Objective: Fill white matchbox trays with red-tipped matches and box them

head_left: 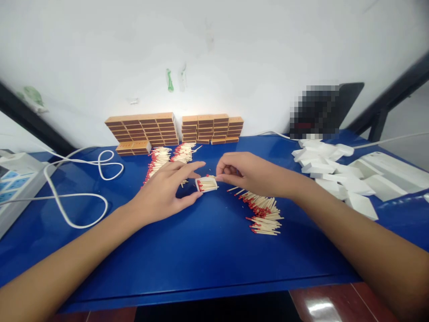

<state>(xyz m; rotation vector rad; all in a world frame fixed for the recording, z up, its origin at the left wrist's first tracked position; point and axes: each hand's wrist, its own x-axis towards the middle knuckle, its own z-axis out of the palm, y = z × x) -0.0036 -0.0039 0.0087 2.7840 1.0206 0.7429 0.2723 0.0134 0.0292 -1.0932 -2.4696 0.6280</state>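
A small white matchbox tray (pixel 210 188) with red-headed matches (pixel 205 184) in it sits between my hands. My left hand (pixel 169 188) is open at its left, thumb and fingers spread; the thumb tip is by the tray's near left corner. On the right, my right hand (pixel 250 173) is closed in a pinch at the tray's right edge, on what looks like a match; red tips show by its fingers. A loose pile of matches (pixel 263 212) lies below that hand. Behind my left hand are two more match heaps (pixel 159 160), partly hidden.
Stacked brown matchboxes (pixel 144 129) and a second stack (pixel 212 129) stand against the wall. Empty white trays (pixel 325 163) are heaped at the right, near a dark panel (pixel 345 109). A white cable (pixel 55 197) and a power strip (pixel 16 188) lie left on the blue table (pixel 187 255).
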